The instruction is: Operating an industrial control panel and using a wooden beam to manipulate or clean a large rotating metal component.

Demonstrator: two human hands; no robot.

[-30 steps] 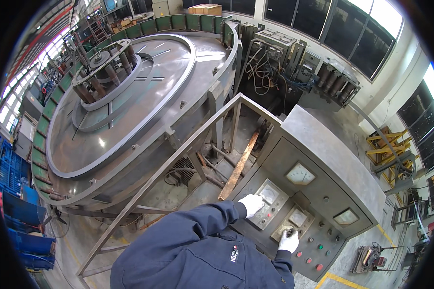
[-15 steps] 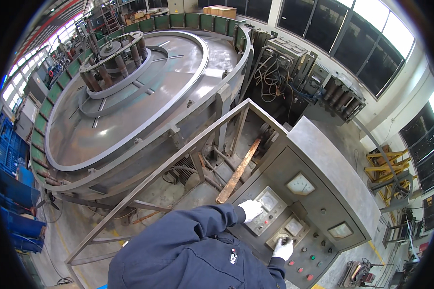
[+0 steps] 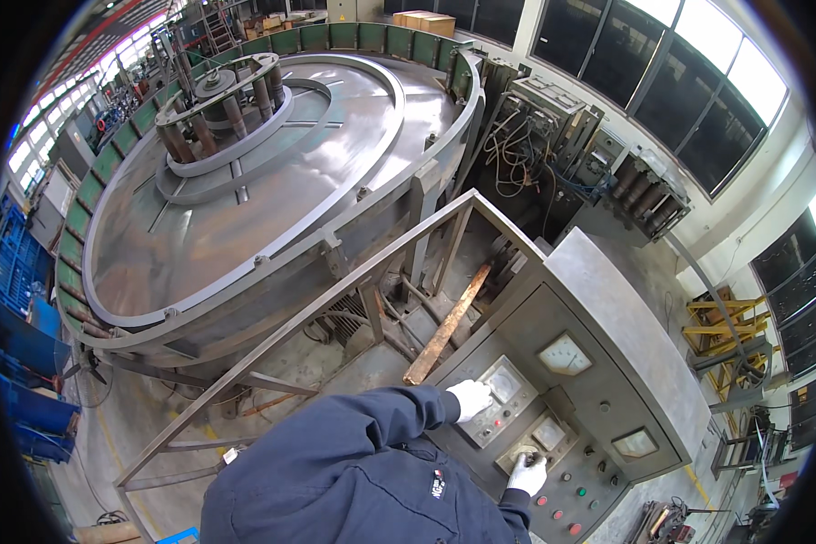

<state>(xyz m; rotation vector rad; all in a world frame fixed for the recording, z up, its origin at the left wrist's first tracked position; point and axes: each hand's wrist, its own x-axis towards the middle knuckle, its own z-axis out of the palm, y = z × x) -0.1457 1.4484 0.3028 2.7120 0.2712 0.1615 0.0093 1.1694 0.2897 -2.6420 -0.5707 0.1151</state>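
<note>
Both my hands wear white gloves and rest on the sloping grey control panel [image 3: 494, 349]. My left hand [image 3: 471, 400] is closed over the left side of the upper meter module [image 3: 505, 376]; its fingertips and whatever they grip are hidden. Lower down, my right hand [image 3: 527, 475] pinches a dark knob [image 3: 529, 457] on the lower meter module [image 3: 549, 430]. Beyond the console, a huge round steel turntable [image 3: 245, 245] carries raised rings, with a green segmented wall around it.
A metal-tube railing [image 3: 308, 322] runs between me and the turntable. A wooden plank [image 3: 449, 324] leans beside the console. Red and green push buttons [image 3: 558, 514] sit right of my right hand. Yellow steel frames [image 3: 725, 326] stand at the right, blue racks [image 3: 27, 363] at the left.
The slots in the turntable's surface have shifted position, so the turntable has rotated. Both hands keep their places on the panel, while the view has moved slightly.
</note>
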